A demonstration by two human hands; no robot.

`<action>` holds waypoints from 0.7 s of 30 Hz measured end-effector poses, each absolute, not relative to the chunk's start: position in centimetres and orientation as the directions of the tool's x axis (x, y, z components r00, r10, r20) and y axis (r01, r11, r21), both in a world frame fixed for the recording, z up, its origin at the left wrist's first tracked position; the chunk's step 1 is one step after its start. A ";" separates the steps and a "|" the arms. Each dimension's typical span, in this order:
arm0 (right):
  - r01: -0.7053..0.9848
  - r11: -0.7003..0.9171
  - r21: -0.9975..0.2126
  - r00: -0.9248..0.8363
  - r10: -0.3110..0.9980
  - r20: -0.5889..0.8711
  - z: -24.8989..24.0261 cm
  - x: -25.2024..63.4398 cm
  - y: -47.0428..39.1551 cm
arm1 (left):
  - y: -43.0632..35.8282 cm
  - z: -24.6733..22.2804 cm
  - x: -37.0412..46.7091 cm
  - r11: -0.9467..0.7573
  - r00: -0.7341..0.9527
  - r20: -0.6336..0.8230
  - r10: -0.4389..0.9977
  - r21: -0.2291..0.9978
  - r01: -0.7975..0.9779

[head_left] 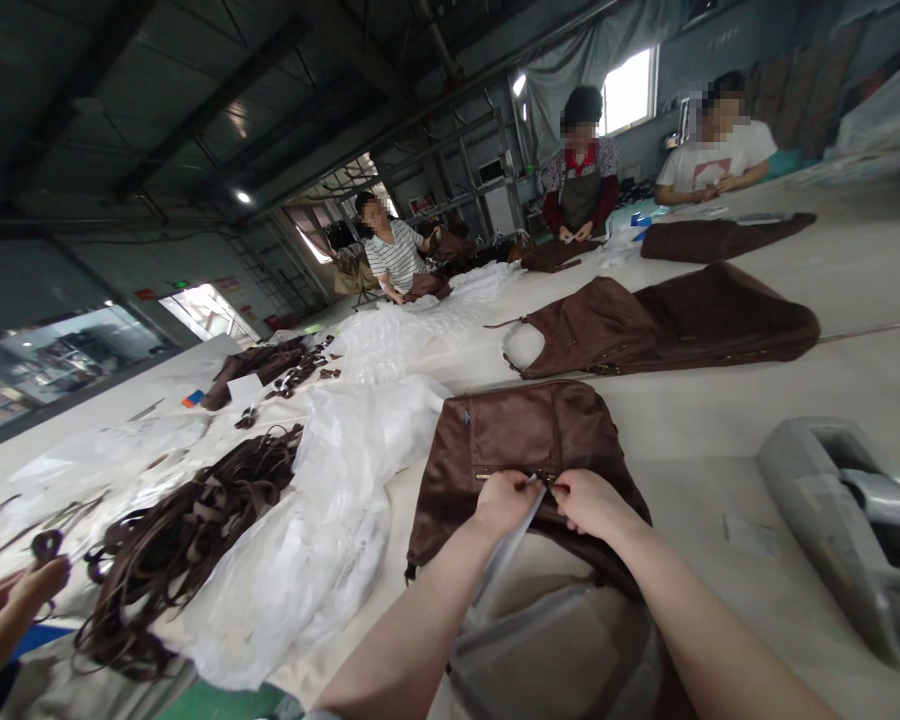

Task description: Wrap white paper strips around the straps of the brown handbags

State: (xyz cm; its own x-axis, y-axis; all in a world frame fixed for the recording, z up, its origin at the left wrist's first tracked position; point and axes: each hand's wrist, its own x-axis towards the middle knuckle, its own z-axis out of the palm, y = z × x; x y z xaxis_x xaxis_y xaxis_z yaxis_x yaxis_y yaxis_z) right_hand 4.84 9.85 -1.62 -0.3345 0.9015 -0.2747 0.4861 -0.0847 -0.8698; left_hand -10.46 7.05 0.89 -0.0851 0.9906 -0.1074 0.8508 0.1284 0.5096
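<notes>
Across most of the frame, a long white table (690, 435). At the far side, from upper middle to upper right, three people — one in a striped shirt (397, 250), one in a dark apron (574, 208), one in a white shirt (754, 148). From the middle down to the lower left, a big heap of clear plastic (292, 565). Lying flat in the lower middle, right of the plastic, a brown bag (514, 430). Just above, in the middle right, a longer brown bag (720, 320). At lower left, a messy pile of brown straps (187, 530). At the right edge, a gray tape holder (791, 480). On the brown bag, side by side at the zip, the left hand (508, 500) and the right hand (589, 503): left fingers pinching a pale strip (506, 550); right fingers bent close beside it — cannot tell if holding anything. At far lower left, a co-worker's hand (43, 585) with a dark loop (46, 545). Smallest, the zip (523, 474).
</notes>
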 end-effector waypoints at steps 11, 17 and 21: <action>0.430 -0.226 -0.874 -0.355 0.848 -0.394 -1.4 3.6 10.2 | 7.8 0.0 -10.1 0.018 -0.067 0.080 0.995 0.499 0.866; 0.340 -0.262 -0.903 -0.393 0.833 -0.389 -2.3 3.5 10.3 | 8.1 0.7 -11.0 0.036 -0.043 0.001 0.999 0.526 0.849; 0.340 -0.283 -0.897 -0.399 0.820 -0.410 -1.9 3.5 10.3 | 8.4 1.8 -11.9 0.043 0.015 -0.115 0.993 0.485 0.873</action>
State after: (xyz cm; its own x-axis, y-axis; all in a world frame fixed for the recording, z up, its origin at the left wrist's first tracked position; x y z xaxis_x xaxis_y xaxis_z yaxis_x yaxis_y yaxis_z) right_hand 3.53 10.30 -1.91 -0.3992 0.8200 -0.4101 0.3398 -0.2832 -0.8969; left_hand -11.87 8.42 1.80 0.0154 0.9933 -0.1149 0.8735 0.0426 0.4850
